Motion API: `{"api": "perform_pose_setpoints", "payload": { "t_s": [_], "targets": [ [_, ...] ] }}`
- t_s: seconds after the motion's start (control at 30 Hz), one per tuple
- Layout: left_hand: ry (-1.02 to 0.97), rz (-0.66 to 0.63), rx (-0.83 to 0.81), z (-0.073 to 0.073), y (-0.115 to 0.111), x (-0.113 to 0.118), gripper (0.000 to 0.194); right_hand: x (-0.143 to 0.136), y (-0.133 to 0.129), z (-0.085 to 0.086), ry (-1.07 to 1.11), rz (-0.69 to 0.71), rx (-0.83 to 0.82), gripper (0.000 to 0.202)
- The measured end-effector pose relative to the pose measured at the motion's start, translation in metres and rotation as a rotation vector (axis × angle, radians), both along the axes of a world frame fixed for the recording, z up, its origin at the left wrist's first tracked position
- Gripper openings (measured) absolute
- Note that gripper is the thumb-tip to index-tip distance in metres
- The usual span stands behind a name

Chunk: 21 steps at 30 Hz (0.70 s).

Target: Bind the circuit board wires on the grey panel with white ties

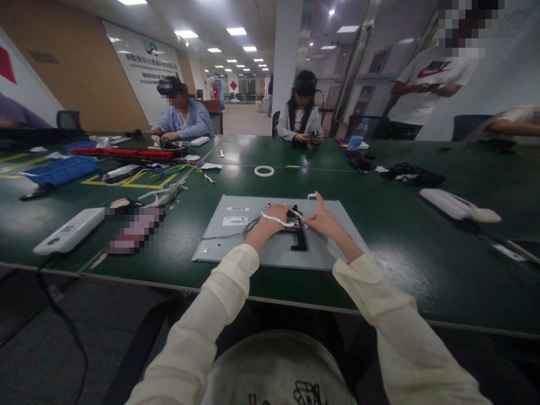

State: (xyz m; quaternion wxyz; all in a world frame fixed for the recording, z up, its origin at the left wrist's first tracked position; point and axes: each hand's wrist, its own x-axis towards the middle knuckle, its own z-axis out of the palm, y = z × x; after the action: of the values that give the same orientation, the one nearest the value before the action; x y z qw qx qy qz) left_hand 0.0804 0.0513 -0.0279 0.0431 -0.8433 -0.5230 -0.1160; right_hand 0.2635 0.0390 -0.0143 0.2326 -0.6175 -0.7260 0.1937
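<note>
My left hand point(273, 220) is bent over a small circuit board point(290, 222) on the back of a grey flat panel point(236, 247). Its fingertips are partly hidden. A narrow white tape strip point(276, 219) curves across the back of that hand, and more white strip runs between the two hands. At the board's right, my right hand point(324, 220) has its index finger raised, with a short white piece point(312, 196) at the tip. The thumb side closes at the end of the strip. Beside the board lies a black bracket point(300, 239); grey cables point(228, 236) run left across the panel.
A white tape roll point(264, 171) lies beyond the panel on the green table point(392, 225). Left are a white power bank point(70, 230), a pinkish phone-like object point(135, 229) and a blue tray point(63, 170). Right is a white device point(455, 203). Several other people are around the table.
</note>
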Motion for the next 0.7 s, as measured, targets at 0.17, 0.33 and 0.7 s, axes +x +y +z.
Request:
{"api": "perform_pose_setpoints", "payload": {
  "t_s": [0.17, 0.33, 0.7],
  "targets": [
    [-0.005, -0.022, -0.002, 0.003, -0.003, 0.000, 0.036, 0.008, -0.003, -0.002, -0.205, -0.022, 0.017, 0.099],
    [-0.011, -0.024, -0.018, 0.009, -0.008, -0.001, 0.037, 0.015, -0.003, -0.007, -0.356, -0.050, 0.147, 0.100],
    [-0.084, -0.002, -0.032, 0.002, -0.004, -0.001, 0.041, 0.015, 0.004, -0.012, -0.131, -0.090, 0.250, 0.088]
  ]
}}
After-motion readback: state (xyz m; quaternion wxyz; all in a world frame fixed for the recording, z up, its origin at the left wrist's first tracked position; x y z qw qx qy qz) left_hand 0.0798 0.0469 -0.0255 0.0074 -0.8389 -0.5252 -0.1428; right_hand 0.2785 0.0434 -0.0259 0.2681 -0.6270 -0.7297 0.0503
